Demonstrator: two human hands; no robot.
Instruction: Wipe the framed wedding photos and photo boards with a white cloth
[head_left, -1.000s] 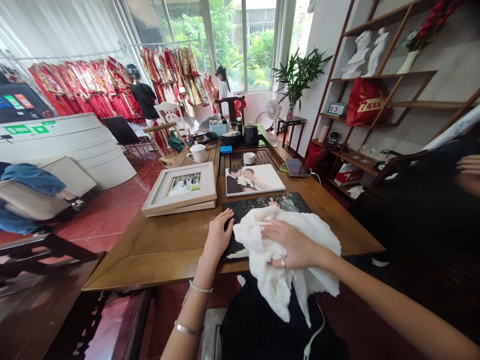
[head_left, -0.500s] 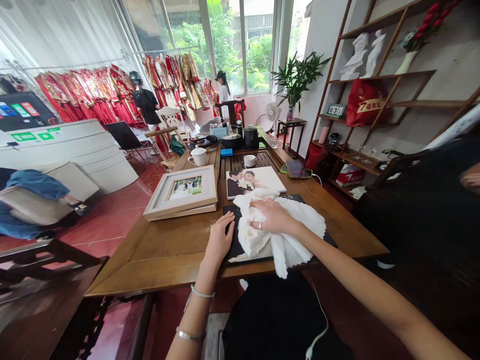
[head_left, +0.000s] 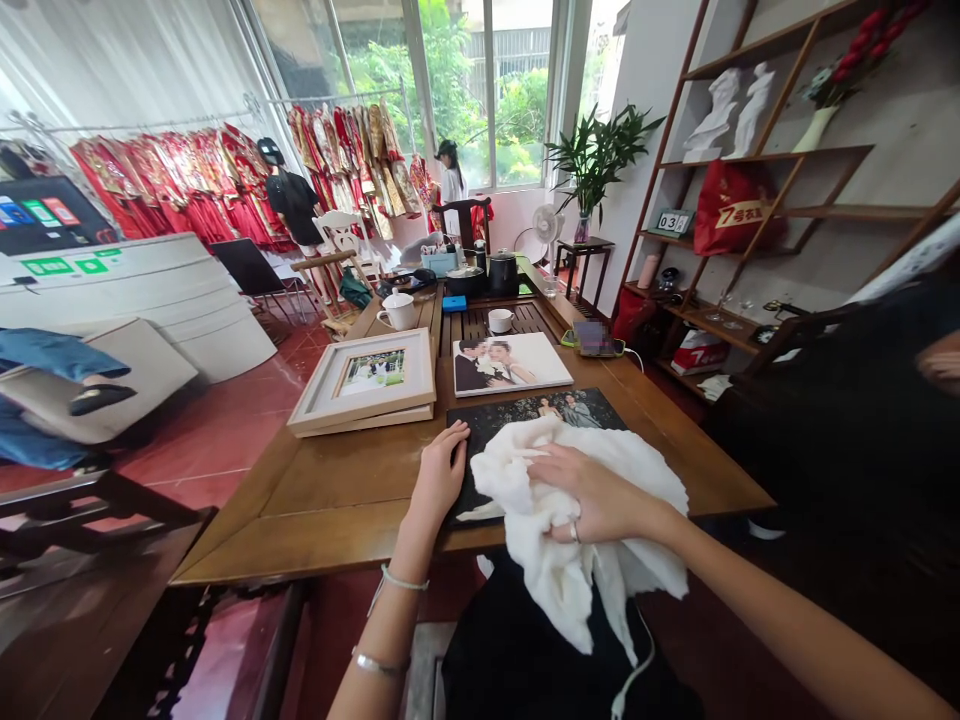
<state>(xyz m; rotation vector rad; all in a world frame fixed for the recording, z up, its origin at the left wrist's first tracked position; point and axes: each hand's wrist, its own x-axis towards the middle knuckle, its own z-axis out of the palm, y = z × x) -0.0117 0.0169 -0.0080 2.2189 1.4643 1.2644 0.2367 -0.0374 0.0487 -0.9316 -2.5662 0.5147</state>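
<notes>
Wooden table (head_left: 322,490), red clothes (head_left: 180,190) hanging well behind it. White cloth (head_left: 630,470) lies across the dark photo (head_left: 517,411), drooping past the near table edge. Right hand (head_left: 592,495) is half curled, cloth bunched in its fingers; left hand (head_left: 441,470) rests loosely spread, gripping nothing, on the photo's left edge. Cloth looks light, soft, floppy: best grabbed mid-bunch. Photo looks stiff, maybe smooth and scratchable: best held by edges. Cloth sits directly under right hand, just beside left.
</notes>
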